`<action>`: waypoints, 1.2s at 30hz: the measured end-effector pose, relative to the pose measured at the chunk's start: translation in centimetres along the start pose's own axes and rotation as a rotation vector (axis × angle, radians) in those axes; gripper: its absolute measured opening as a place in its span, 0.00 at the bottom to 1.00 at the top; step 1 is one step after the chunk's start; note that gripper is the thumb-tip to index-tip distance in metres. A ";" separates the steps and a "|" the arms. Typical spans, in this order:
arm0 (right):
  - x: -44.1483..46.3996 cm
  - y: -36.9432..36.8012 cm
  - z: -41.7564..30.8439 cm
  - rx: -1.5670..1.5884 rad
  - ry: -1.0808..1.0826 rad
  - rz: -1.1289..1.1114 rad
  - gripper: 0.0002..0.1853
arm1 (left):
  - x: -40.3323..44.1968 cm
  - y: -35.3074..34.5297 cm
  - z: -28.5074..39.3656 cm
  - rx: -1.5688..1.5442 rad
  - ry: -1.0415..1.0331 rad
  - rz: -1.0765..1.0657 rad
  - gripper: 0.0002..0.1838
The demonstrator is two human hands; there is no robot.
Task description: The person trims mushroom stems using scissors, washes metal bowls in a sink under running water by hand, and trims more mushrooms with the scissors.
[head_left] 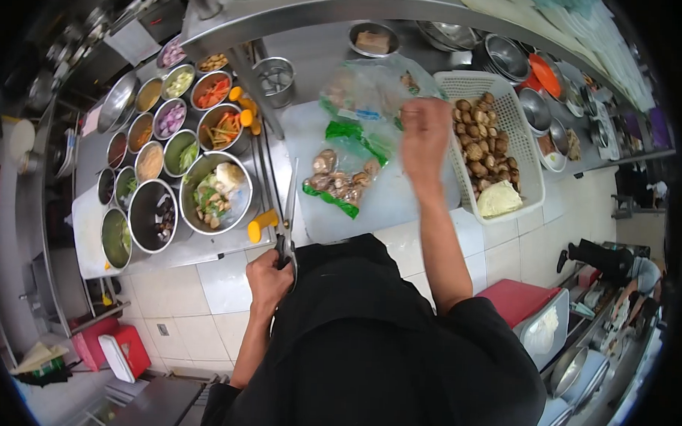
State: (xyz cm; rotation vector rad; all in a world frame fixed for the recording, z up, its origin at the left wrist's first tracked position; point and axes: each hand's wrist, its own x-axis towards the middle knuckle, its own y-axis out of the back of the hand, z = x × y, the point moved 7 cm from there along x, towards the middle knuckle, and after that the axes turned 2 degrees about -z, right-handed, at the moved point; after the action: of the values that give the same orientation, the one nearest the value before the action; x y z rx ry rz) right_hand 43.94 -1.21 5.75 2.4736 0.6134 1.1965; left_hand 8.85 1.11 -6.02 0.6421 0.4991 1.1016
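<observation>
My left hand [269,282] is closed round the black handle of a pair of scissors [289,226], its blades pointing away from me beside the white cutting board [321,130]. My right hand [425,133] is raised over the board's right side, fingers curled and somewhat blurred. Whatever it holds, if anything, is hidden. Beneath and beside it lies a clear plastic bag [357,82]. Closer to me, a green-edged bag [351,149] lies on the board with several brown mushrooms [338,184]. Right of the hand, a white perforated basket [534,167] holds many mushrooms [482,143] and a pale yellow block [499,198].
Metal containers [153,214] of cut vegetables crowd the left. Yellow-handled tools [262,225] lie beside them. A metal shelf [363,7] crosses above the counter's far side. Metal bowls [504,57] stand at the back right. Another person [617,260] is at far right.
</observation>
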 end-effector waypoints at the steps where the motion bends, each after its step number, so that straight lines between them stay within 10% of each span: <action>1: 0.1 2.5 2.7 -0.136 -0.018 0.083 0.02 | 0.2 -0.1 0.2 -0.010 0.016 -0.018 0.10; 5: -1.1 8.9 12.7 -0.787 -0.196 0.179 0.17 | 1.2 -1.1 0.0 0.023 -0.004 -0.071 0.14; 8: -1.0 9.3 8.0 -0.632 0.012 0.212 0.17 | 2.1 -1.5 1.0 0.057 0.001 -0.108 0.15; 11: -2.1 3.4 3.4 0.123 -0.058 -0.141 0.13 | 2.6 -1.7 1.3 0.064 -0.005 -0.123 0.14; 16: -9.9 -12.4 4.6 0.052 -0.103 -1.016 0.16 | 2.5 -1.5 1.8 0.099 0.054 -0.152 0.14; 28: -11.5 -16.9 6.6 0.137 -0.443 -1.003 0.19 | 1.3 -2.2 1.1 0.146 0.125 -0.218 0.14; 36: -9.1 -8.3 2.6 0.330 -0.327 -0.585 0.13 | 1.6 -2.0 1.4 0.128 0.149 -0.242 0.14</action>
State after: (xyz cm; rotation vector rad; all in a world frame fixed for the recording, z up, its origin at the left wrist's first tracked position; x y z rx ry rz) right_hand 39.03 1.01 -5.59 2.3891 1.3948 0.4859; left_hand 11.67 1.71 -6.53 0.5956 0.7600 0.8967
